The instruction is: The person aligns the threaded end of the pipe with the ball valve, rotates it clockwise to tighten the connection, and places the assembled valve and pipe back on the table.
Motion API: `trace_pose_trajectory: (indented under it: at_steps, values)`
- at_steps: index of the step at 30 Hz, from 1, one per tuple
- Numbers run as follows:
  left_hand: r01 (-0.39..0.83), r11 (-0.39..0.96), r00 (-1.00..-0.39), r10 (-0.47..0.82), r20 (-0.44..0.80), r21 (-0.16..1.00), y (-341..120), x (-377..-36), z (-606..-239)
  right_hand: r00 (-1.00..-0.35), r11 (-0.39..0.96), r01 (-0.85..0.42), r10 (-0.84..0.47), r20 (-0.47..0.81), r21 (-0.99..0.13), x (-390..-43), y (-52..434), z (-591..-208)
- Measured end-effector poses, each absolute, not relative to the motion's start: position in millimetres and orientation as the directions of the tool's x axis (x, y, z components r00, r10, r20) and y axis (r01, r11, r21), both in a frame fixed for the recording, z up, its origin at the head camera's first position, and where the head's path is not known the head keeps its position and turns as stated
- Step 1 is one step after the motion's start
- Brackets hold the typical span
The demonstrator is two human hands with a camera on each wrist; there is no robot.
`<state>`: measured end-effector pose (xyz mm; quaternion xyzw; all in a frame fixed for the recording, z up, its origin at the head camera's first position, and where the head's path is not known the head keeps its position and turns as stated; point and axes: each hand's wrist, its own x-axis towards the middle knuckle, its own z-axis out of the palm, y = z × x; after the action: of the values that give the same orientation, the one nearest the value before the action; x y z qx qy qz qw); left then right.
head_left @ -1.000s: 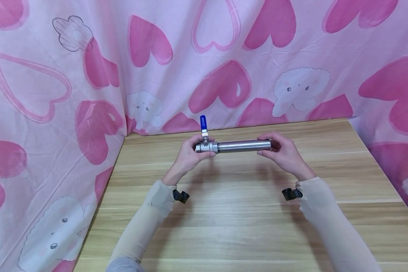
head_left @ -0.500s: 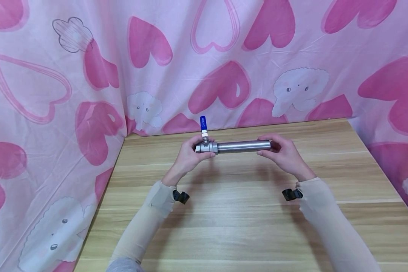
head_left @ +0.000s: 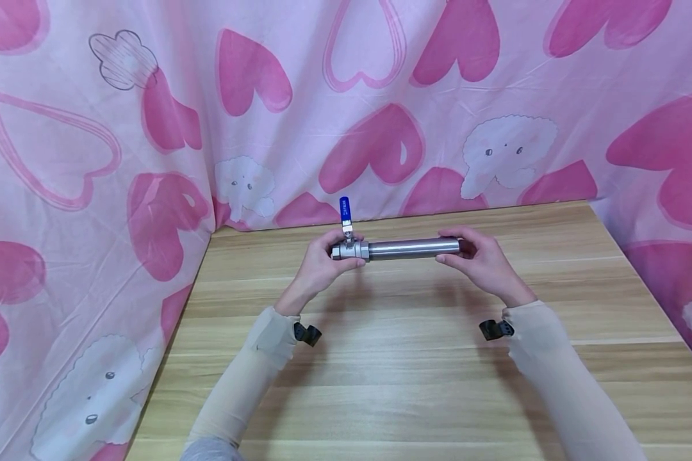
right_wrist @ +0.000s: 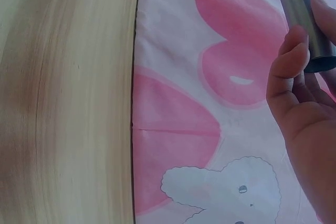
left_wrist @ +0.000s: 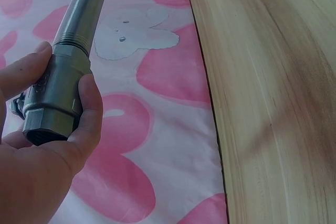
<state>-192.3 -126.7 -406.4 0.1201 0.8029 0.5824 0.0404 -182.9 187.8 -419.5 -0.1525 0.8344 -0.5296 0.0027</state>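
Note:
A steel ball valve with a blue lever handle is joined to a straight metal pipe. My left hand grips the valve body, thumb on the near side and fingers behind. At the other end, my right hand pinches the pipe near its open end. The assembly is level above the table, with the lever pointing up and away. In the left wrist view, pipe threads show where the pipe enters the valve. The right wrist view shows the pipe's hollow end between thumb and fingers.
Below both hands lies a wood-grain table. A pink curtain printed with hearts hangs behind it and along both sides. Each sleeved wrist carries a small black camera mount, the left one and the right one.

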Motion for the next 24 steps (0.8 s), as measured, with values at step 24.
trace_pose_trajectory:
  at_steps: [24]
  values:
    - [0.144, 0.294, -0.968, 0.240, 0.073, 0.945, -124.8, -194.2, -406.9, -0.960, 0.415, -0.244, -0.229, 0.159, -0.876, -184.4, 189.1, -423.4]
